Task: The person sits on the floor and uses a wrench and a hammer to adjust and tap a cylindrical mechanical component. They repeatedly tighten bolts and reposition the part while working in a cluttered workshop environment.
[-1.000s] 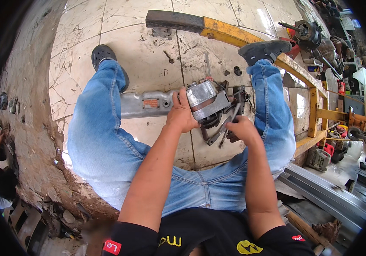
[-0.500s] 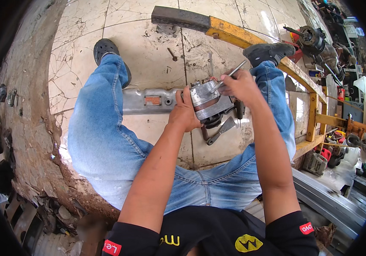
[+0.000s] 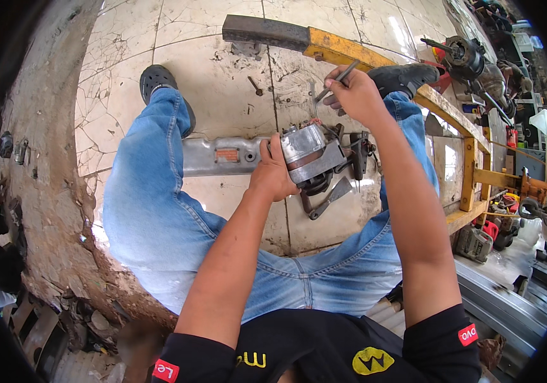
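An alternator (image 3: 304, 144) with a silver housing and a brownish middle band rests on the floor between my legs. My left hand (image 3: 274, 175) grips its left side, fingers over the housing. Up and to the right of it, my right hand (image 3: 355, 99) holds a slim metal rod (image 3: 347, 70), slanted and clear of the alternator. The rod's exact kind cannot be made out. Behind my left hand lies a long silver metal cover (image 3: 206, 156) with an orange label. A flat scraper (image 3: 332, 196) is just below the alternator, and dark parts (image 3: 359, 159) are at its right.
A bolt (image 3: 255, 86) and other small pieces lie on the cracked tiles (image 3: 216, 76). A yellow and black metal frame (image 3: 337, 50) curves past my right foot. Greasy machine parts (image 3: 471, 60) and containers (image 3: 475, 244) crowd the right. Rough ground (image 3: 53, 159) borders the tiles at left.
My right hand has lifted the rod off the alternator, moving up and slightly left. The left hand stays on the housing.
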{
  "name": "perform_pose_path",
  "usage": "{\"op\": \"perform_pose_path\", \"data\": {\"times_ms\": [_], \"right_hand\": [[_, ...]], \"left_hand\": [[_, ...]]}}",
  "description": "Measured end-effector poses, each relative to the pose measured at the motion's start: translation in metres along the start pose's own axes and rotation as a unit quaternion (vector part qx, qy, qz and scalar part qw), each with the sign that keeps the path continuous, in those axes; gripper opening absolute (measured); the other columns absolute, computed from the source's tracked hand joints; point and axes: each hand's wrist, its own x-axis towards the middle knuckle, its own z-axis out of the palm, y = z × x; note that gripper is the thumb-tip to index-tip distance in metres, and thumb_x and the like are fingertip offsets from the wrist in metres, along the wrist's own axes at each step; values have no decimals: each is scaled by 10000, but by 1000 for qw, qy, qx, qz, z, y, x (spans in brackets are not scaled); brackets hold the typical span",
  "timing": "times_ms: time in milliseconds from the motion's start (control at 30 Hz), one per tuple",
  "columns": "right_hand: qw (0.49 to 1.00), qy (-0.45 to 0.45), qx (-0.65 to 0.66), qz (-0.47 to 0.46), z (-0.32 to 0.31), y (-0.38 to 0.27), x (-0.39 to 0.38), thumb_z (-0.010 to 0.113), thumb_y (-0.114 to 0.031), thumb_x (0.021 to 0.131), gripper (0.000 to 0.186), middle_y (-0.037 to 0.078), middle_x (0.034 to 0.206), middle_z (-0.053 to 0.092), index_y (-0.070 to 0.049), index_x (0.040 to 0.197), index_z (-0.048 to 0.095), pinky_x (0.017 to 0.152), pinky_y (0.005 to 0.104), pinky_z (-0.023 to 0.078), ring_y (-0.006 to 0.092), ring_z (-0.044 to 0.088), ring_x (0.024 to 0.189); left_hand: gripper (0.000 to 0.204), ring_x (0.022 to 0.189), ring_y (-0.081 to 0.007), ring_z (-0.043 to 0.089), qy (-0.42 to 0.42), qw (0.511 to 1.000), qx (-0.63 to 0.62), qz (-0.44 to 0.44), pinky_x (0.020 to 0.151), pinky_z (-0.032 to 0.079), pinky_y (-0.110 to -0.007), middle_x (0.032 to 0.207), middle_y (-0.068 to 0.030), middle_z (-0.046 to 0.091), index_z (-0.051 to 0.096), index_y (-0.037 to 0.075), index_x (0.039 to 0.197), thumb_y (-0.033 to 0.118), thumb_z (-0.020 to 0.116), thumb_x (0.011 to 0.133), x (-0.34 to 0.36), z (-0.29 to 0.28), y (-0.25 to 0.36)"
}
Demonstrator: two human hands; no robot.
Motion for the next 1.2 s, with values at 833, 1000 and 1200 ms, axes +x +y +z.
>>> {"op": "perform_pose_path", "data": {"times_ms": [833,1000,1200], "right_hand": [[975,-178,123,58,42,4,-8,643,-185,963,234,99,898,683,26,1051,592,630,322,592,212,724,746],[994,52,81,56,27,17,9,641,-198,958,295,144,877,677,76,1046,577,598,324,594,228,717,692],[991,-45,59,109,49,5,6,624,-200,957,313,169,845,683,96,1043,569,565,326,578,232,725,680]], "left_hand": [[1410,1198,-460,552,31,1000,-1,-2,997,510,-433,1542,-273,95,-73,122,1527,236,934,547,-2,2,2],[1419,1203,-450,551,1,1000,-20,3,993,514,-432,1539,-263,105,-83,130,1529,233,933,544,-3,-6,7],[1413,1236,-455,509,17,1000,-13,5,992,509,-422,1519,-274,125,-60,84,1513,275,924,516,-1,1,3]]}}
